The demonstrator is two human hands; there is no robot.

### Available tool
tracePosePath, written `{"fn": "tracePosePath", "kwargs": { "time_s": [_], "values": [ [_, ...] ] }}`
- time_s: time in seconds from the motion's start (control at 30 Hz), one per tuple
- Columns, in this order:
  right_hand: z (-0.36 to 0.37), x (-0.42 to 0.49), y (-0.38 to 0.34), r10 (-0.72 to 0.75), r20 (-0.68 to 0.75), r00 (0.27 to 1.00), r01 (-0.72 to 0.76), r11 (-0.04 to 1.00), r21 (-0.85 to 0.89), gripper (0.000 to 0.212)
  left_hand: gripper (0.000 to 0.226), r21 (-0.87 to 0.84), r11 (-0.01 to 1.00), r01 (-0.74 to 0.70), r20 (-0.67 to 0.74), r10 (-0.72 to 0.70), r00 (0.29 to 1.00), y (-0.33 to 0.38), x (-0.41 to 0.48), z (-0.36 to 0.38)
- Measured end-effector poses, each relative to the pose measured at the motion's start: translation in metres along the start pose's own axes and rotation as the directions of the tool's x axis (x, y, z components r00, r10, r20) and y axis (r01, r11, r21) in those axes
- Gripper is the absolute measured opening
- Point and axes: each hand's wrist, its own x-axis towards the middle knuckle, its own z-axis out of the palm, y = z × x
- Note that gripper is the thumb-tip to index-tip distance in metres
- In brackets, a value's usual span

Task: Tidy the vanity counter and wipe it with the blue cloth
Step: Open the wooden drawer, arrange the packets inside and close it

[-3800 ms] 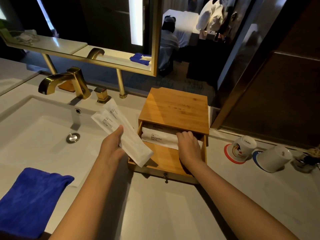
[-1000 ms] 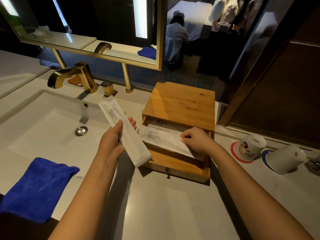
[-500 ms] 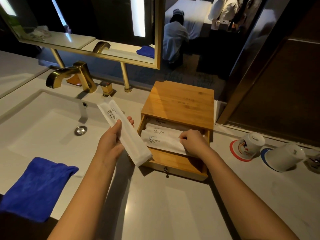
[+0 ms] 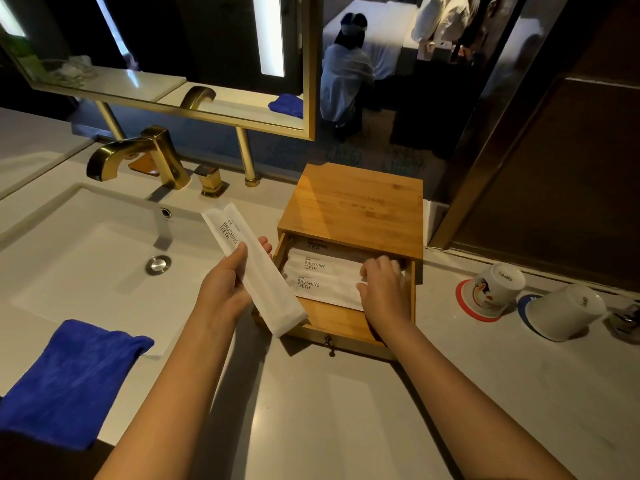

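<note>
My left hand [image 4: 227, 285] grips a long white toothbrush packet [image 4: 258, 271], printed "BRUSHING TEETH", held slantwise just left of the wooden box [image 4: 360, 206]. The box's drawer [image 4: 332, 323] is pulled out toward me. Inside it lie several similar white packets [image 4: 318, 282] side by side. My right hand [image 4: 382, 289] rests palm down on the right ends of those packets, fingers spread. The blue cloth [image 4: 69, 379] lies crumpled on the counter's front edge, at the sink's [image 4: 69, 258] near left corner.
A gold faucet [image 4: 138, 154] and handle [image 4: 209, 181] stand behind the sink under a gold-framed mirror [image 4: 194, 109]. Two upturned white cups [image 4: 495, 289] [image 4: 564, 315] sit on coasters at the right, beside a small glass item [image 4: 627, 320]. The grey counter [image 4: 329, 420] lies before me.
My right hand has pushed the drawer packets flatter and slid a little further into the drawer. The left hand still holds its packet in about the same place.
</note>
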Motion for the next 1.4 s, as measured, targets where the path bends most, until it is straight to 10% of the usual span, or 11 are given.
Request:
{"fn": "tracePosePath", "kwargs": {
  "time_s": [0.53,0.97,1.13,1.23,1.3,1.4],
  "values": [
    [-0.003,0.006,-0.002,0.04,0.366,0.93,-0.149,0.95,0.275,0.017,0.016,0.103,0.994,0.039,-0.058,-0.033,0.998,-0.027,-0.004,0.033],
    [-0.055,0.009,-0.047,-0.088,0.55,0.831,-0.386,0.621,0.682,0.024,0.018,0.186,0.982,-0.04,0.052,0.031,0.998,-0.034,-0.02,0.067],
    [-0.059,0.023,-0.042,0.014,0.451,0.892,-0.347,0.659,0.667,0.019,0.015,0.536,0.808,-0.247,0.137,0.205,0.969,-0.022,-0.013,0.053],
    [-0.063,0.031,-0.025,0.089,0.418,0.904,-0.344,0.734,0.586,0.017,0.034,0.824,0.437,-0.362,0.159,0.435,0.886,-0.016,0.001,0.029],
    [-0.067,0.034,-0.012,0.093,0.459,0.884,-0.355,0.773,0.526,0.019,0.041,0.929,0.27,-0.252,0.133,0.391,0.911,-0.015,0.007,0.015],
    [-0.072,0.034,0.003,0.064,0.574,0.816,-0.381,0.807,0.452,0.016,0.033,0.934,0.307,-0.183,0.113,0.233,0.966,-0.023,0.009,0.002]
  ]
}}
